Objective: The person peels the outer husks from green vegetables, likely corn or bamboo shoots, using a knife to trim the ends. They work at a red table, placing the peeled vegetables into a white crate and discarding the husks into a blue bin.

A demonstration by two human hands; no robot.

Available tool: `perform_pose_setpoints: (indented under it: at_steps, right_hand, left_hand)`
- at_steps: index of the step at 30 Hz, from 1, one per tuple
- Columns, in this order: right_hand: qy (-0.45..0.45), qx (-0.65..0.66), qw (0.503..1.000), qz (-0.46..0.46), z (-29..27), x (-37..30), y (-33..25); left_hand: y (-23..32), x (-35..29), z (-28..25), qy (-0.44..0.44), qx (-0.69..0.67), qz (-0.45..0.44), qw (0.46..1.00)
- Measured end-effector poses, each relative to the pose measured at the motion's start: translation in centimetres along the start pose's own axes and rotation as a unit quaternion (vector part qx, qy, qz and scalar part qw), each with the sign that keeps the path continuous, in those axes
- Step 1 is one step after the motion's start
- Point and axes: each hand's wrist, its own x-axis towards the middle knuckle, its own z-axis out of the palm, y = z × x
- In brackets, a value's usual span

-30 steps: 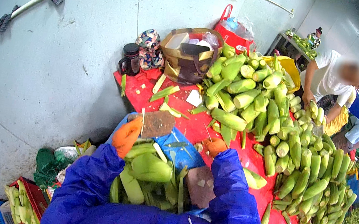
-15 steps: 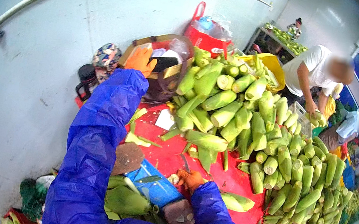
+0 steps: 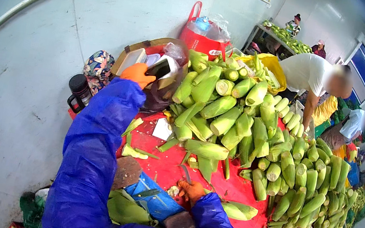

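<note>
While the right hand [image 3: 192, 190] grips one knife [image 3: 187, 175], the left hand [image 3: 136, 74], grip unclear, adjoins one phone [image 3: 160, 69].

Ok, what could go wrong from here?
The dark phone by the left hand sits in the open brown bag and might slip if nudged. The knife in the right hand has its blade bare and could nick something. The loosely piled corn beside the bag might roll if bumped.

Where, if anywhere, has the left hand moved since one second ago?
Yes: the left hand moved forward, away from the brown slab, to the brown tote bag.
</note>
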Motion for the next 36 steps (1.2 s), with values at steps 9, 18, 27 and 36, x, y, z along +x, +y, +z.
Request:
perform_pose_setpoints:
  at_steps: [9, 18, 27, 36]
  right_hand:
    - [-0.036, -0.004, 0.999, -0.039, -1.1, 0.8, 1.3]
    - [-0.009, -0.014, 0.998, -0.064, -1.2, 1.7, 1.6]
    - [-0.005, -0.037, 0.998, -0.053, -0.5, 1.5, 1.4]
    - [0.026, -0.056, 0.994, -0.088, 0.7, 0.5, 1.1]
  left_hand:
    - [-1.1, -26.1, -2.5, -0.087, -0.793, -0.190, 0.572]
    - [3.5, -43.3, -2.5, -0.186, -0.959, -0.188, 0.105]
    - [8.5, -48.8, -6.3, -0.063, -0.916, -0.169, 0.359]
    - [0.1, -51.7, -0.9, 0.048, -0.850, -0.256, 0.457]
